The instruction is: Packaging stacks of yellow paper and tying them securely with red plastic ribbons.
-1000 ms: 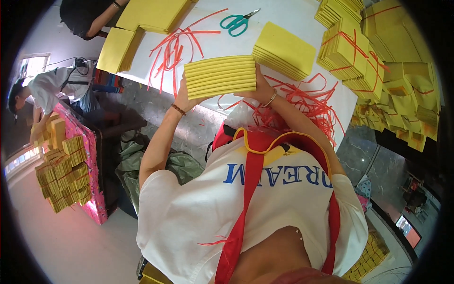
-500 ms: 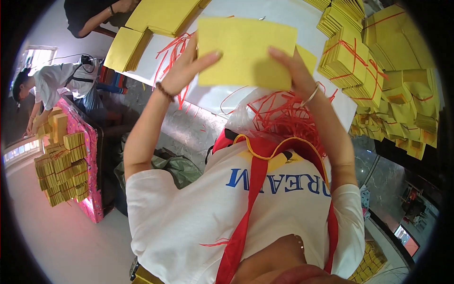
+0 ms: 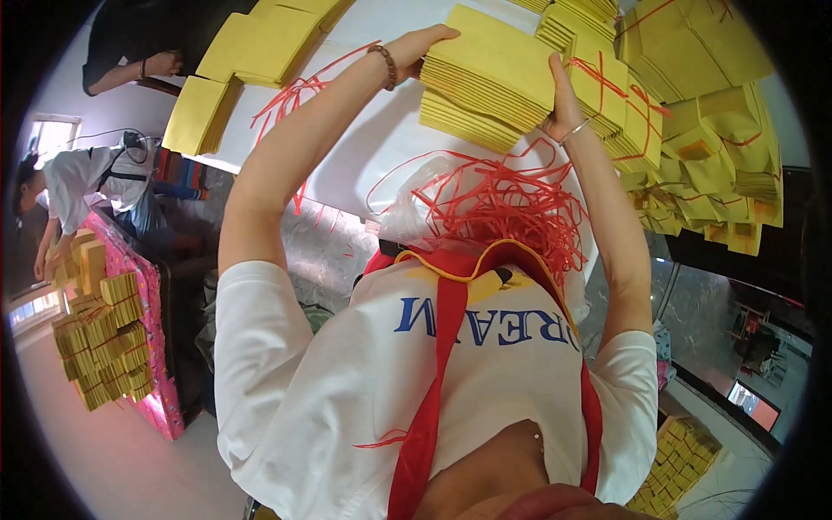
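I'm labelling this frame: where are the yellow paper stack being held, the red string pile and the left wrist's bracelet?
yellow paper stack [image 3: 494, 74], head view, top sheet
red string pile [image 3: 503, 204], head view, tangle's middle
bracelet [image 3: 387, 67], head view, beads on left wrist

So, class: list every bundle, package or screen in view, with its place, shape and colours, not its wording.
Yellow paper stack: between both hands, flat, rectangular.
Tied yellow bundles: right of table, red string.
Loose yellow stacks: table's far left.
Yellow bundles: pink surface, left.
Small screen: lower right, lit.
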The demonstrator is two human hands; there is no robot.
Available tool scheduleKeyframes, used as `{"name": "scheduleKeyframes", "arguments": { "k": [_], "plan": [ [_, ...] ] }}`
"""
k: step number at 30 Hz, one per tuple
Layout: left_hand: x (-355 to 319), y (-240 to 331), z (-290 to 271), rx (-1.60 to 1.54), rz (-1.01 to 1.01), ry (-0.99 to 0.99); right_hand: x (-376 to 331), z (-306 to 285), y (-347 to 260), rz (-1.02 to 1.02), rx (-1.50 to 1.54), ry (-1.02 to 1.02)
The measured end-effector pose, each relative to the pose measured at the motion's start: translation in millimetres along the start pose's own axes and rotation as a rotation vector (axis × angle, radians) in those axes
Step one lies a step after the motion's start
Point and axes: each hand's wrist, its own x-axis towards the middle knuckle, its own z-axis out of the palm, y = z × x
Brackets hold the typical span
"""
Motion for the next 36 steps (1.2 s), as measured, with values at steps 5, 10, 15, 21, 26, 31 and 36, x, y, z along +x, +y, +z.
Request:
{"name": "scheduleKeyframes", "arguments": {
  "k": [5, 10, 15, 21, 26, 31, 36],
  "plan": [
    [1.1, -9.1, 0.3, 0.046, -0.071, -0.032, 3.8, -7.3, 5.2, 0.052, -0.032, 0.022],
    [5.6, -13.0, 6.0, 0.020, -0.083, 0.007, 10.9, -12.9, 9.6, 0.017, -0.029, 0.132],
    [9.9, -24.4, 1.3, 0.029, -0.104, 0.021, 11.1, -15.3, 17.8, 0.054, -0.068, 0.135],
    [4.9, -19.5, 3.5, 0.051, -0.137, 0.050, 17.1, -22.1, 18.0, 0.056, -0.131, 0.165],
    [0.0, -25.3, 3.7, 0.027, -0.131, 0.084, 15.2, -9.8, 25.5, 0.053, -0.154, 0.204],
    [2.5, -22.6, 6.3, 0.077, -0.175, 0.056, 27.7, -40.4, 26.6, 0.076, -0.241, 0.225],
    [6.1, -33.1, -1.1, 0.077, -0.170, 0.064, 40.2, -45.3, 29.0, -0.196, -0.645, 0.396]
  ]
}}
